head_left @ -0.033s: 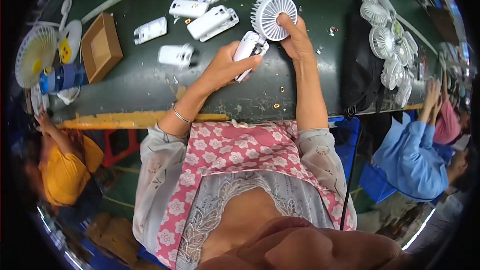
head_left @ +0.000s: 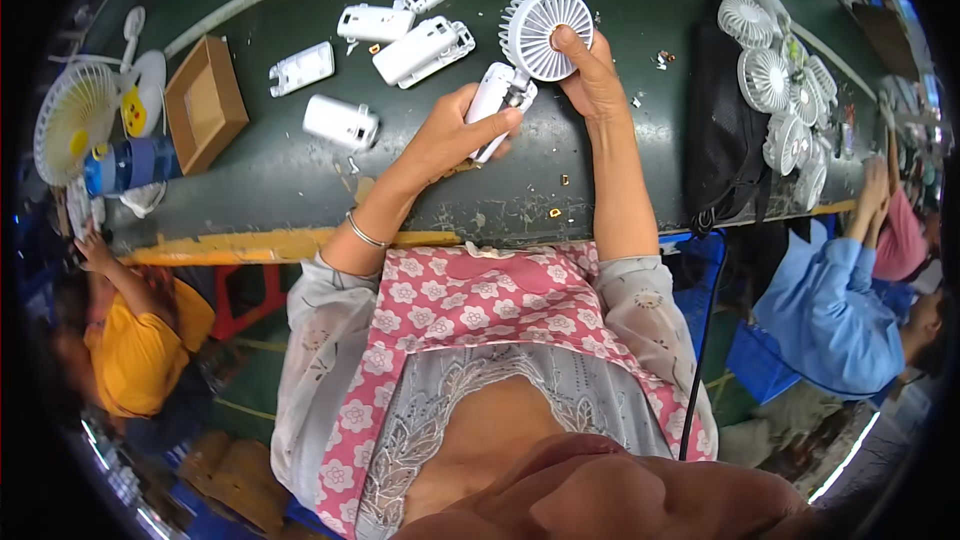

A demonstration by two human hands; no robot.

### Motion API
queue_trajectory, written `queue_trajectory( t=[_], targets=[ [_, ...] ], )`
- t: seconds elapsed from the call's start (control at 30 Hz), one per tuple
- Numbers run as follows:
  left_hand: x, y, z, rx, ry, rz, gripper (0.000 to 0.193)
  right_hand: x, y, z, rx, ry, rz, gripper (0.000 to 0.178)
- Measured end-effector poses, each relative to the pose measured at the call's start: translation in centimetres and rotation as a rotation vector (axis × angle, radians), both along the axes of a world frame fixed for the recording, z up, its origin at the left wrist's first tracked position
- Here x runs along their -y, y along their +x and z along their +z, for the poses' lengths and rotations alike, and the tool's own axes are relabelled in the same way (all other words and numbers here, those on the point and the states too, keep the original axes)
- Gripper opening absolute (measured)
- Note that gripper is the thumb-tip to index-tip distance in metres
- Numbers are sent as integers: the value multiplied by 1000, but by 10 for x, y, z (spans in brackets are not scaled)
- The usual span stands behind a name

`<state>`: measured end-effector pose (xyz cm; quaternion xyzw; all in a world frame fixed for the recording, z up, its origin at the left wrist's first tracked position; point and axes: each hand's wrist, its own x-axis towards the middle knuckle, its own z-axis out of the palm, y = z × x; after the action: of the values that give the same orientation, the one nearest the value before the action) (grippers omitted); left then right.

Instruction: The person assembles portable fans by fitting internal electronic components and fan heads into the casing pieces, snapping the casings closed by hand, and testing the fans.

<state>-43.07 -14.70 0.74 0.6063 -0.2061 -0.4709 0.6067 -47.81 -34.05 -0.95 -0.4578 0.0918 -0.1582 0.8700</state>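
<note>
My left hand (head_left: 455,135) is wrapped around a white fan handle (head_left: 492,98), its inner parts partly showing near the top. Between the thumb and fingers of my right hand (head_left: 592,70) is a round white fan head (head_left: 545,32), with the thumb on the hub at the middle of the grille. Head and handle meet at the neck; whether they are joined I cannot tell. A loose white handle casing (head_left: 338,121) lies nearest my left forearm. Farther off are several more white casings (head_left: 415,48), some touching each other, and a flat white half shell (head_left: 302,69).
A brown cardboard box (head_left: 205,100) stands at the left, beside a blue bottle (head_left: 120,165) and a larger fan (head_left: 75,125). On the right, a black bag (head_left: 715,120) lies next to piled fan heads (head_left: 765,75). Small scraps dot the green table (head_left: 460,205). Other people sit on both sides.
The loose casing nearest my left forearm has shifted slightly left and turned. Both hands keep their hold on the fan head and handle, nearly in the same place.
</note>
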Motion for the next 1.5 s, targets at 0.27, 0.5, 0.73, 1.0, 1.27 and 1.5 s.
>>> queue_trajectory(
  t=[0.27,0.5,0.73,1.0,1.27,1.5],
  targets=[
    [5,4,-13,-214,-305,296,39,17,-11,-7,95,362,-115,42],
    [13,14,-26,-246,-274,239,46,28,-17,2,232,557,-130,47],
    [-31,14,3,221,-128,475,31,106,-24,73,443,528,-333,39],
    [-137,13,15,1417,704,436,94,323,-120,131,-270,-1136,-1817,73],
    [-165,-10,-22,1116,953,521,112,355,-182,64,-823,-1885,-1218,53],
    [-147,23,-30,1297,694,385,106,197,-102,100,-629,-1829,-937,50]
  ],
)
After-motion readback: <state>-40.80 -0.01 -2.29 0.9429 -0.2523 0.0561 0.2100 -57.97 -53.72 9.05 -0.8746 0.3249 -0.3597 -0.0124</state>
